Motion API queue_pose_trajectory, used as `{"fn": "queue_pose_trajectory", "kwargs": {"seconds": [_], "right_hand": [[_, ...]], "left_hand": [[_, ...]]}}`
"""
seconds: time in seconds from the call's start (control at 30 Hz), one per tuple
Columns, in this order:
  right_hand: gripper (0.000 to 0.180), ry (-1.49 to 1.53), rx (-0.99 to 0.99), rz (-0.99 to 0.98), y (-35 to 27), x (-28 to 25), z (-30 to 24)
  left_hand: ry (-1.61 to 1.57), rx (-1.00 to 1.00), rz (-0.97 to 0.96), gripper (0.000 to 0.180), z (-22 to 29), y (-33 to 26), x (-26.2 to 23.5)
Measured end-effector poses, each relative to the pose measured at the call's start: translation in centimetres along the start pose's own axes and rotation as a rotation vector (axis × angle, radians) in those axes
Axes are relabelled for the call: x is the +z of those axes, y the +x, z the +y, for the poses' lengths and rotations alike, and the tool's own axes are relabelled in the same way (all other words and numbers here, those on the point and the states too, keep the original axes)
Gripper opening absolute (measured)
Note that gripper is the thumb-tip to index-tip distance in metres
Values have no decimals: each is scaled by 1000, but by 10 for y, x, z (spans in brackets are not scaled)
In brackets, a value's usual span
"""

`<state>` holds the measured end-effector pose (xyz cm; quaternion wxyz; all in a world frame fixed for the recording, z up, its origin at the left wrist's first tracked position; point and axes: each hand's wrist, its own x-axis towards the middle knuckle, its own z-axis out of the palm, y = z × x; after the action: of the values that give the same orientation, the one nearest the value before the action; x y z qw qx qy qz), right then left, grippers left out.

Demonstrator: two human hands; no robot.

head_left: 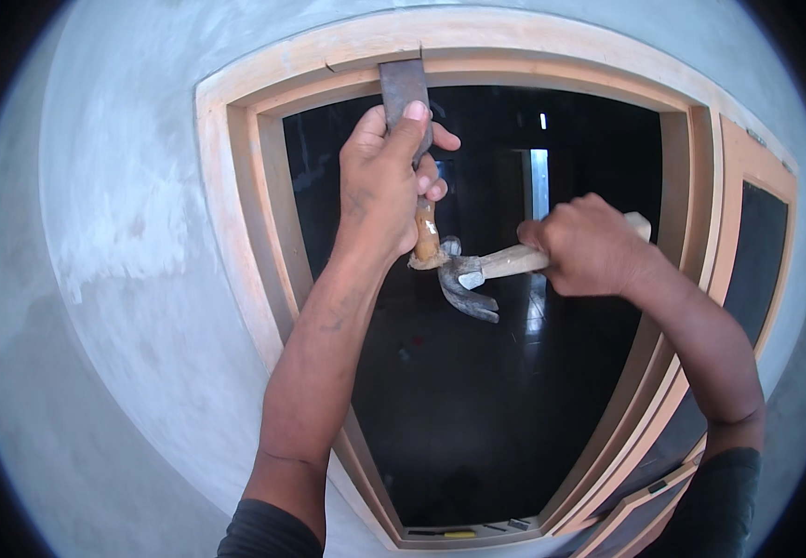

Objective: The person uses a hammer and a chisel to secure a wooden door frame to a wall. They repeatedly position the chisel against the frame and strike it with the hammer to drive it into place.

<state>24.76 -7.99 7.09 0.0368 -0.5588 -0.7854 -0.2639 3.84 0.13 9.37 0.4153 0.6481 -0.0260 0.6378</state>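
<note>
From where I stand, the left hand (pixel 379 172) is wrapped round the chisel (pixel 405 84), thumb laid flat along the blade and the index finger sticking out to the right. The chisel's long axis runs nearly upright through that grip: the broad blade rises above the fingers to the top rail of the wooden frame (pixel 533 39), by two dark cut marks, and the worn wooden handle comes out below the palm. Whether the edge bites into the wood, I can't tell. The right hand (pixel 593 246), lower and off to the right, is closed firmly on the pale shaft of the claw hammer (pixel 510 262), which points left from that fist, roughly crosswise to the chisel. Its head sits just beside the butt of the chisel handle, claw curving downward; whether steel and wood touch, I can't make out. The left hand is the nearer one to the rail, the right hand the farther. As for containers, I see none I could name; the closest thing is the frame's bottom ledge, far below both grips, bearing a yellow-handled tool (pixel 459 534) and some small dark pieces (pixel 519 524).
</note>
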Motion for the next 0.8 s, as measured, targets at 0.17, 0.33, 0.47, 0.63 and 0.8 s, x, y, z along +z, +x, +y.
{"fn": "queue_pose_trajectory", "kwargs": {"seconds": [0.17,0.33,0.47,0.63,0.8], "right_hand": [[29,-242,-296,-428,-15,20,-27],[25,-124,-24,83,-1,-14,5],[28,-64,-130,-48,-16,10,-3],[23,-145,-64,61,-6,-16,3],[19,-50,35,159,-21,11,21]], "left_hand": [[-32,-19,-22,21,-3,-1,5],[-27,-25,-4,22,0,-3,5],[-40,-13,-20,23,-3,0,4],[-19,-16,-1,22,2,0,6],[32,-33,14,23,6,-7,-8]]}}
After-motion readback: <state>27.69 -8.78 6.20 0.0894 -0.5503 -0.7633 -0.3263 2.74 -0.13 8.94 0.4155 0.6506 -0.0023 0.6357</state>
